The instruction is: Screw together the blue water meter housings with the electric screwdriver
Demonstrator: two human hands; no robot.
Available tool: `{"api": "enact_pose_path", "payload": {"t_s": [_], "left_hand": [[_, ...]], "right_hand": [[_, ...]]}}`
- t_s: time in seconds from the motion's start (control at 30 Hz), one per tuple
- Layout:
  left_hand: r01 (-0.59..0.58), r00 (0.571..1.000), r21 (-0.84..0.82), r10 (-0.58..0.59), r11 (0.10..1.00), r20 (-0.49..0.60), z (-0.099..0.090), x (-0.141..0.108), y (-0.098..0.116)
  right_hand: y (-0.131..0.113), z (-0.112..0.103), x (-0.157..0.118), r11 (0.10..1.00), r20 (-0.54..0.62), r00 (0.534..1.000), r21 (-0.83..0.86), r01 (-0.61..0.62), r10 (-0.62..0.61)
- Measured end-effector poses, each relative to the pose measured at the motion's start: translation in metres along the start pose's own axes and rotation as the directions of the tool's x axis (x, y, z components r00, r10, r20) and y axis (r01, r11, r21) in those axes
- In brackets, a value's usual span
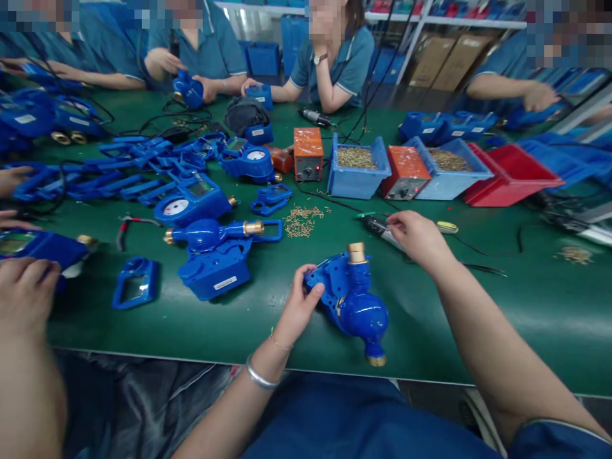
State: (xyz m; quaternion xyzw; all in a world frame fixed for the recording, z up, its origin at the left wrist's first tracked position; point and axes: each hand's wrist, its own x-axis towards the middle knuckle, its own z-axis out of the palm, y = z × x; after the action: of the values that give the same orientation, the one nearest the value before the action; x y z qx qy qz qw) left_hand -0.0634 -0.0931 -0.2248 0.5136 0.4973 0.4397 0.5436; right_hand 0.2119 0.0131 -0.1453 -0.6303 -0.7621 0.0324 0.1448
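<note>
My left hand (pixel 297 307) grips the edge of a blue water meter (pixel 361 312) with brass threaded ends, thumb on top. The meter lies with its rounded pipe body up and its flat, screw-holed underside showing. Off to the right, my right hand (pixel 418 241) has its fingers closed round a black electric screwdriver (pixel 380 228) lying on the green table. A cable leads from the tool. Small brass-coloured screws (pixel 303 220) lie in a loose pile beyond the meter. To the left are another upturned blue water meter (pixel 215 255) and a blue frame-shaped cover (pixel 136 282).
Light-blue bins of screws (pixel 361 182), orange power boxes (pixel 308 153) and a red bin (pixel 509 178) stand across the table (pixel 478 331). Pliers (pixel 125 231) lie left. A neighbour's hand (pixel 23 287) holds a meter at far left. Co-workers sit opposite.
</note>
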Motion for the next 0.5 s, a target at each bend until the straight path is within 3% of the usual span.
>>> {"api": "enact_pose_path", "payload": {"t_s": [0.13, 0.27, 0.37, 0.5], "left_hand": [[0.007, 1.000, 0.014, -0.007, 1.000, -0.002, 0.000, 0.002, -0.001], [-0.003, 1.000, 0.009, 0.003, 1.000, -0.020, 0.002, 0.002, -0.001], [0.022, 0.999, -0.018, -0.023, 1.000, -0.028, 0.003, 0.001, 0.001], [0.031, 0.999, -0.060, -0.032, 0.998, -0.013, 0.003, 0.000, 0.004]], "right_hand": [[0.051, 0.044, -0.016, 0.992, 0.064, 0.994, -0.088, -0.086, 0.092], [0.058, 0.056, -0.016, 0.990, 0.107, 0.986, -0.084, -0.115, 0.124], [0.056, 0.038, -0.009, 0.991, 0.128, 0.983, -0.045, -0.125, 0.130], [0.045, -0.017, -0.009, 0.984, 0.070, 0.983, 0.030, -0.174, 0.172]]}}
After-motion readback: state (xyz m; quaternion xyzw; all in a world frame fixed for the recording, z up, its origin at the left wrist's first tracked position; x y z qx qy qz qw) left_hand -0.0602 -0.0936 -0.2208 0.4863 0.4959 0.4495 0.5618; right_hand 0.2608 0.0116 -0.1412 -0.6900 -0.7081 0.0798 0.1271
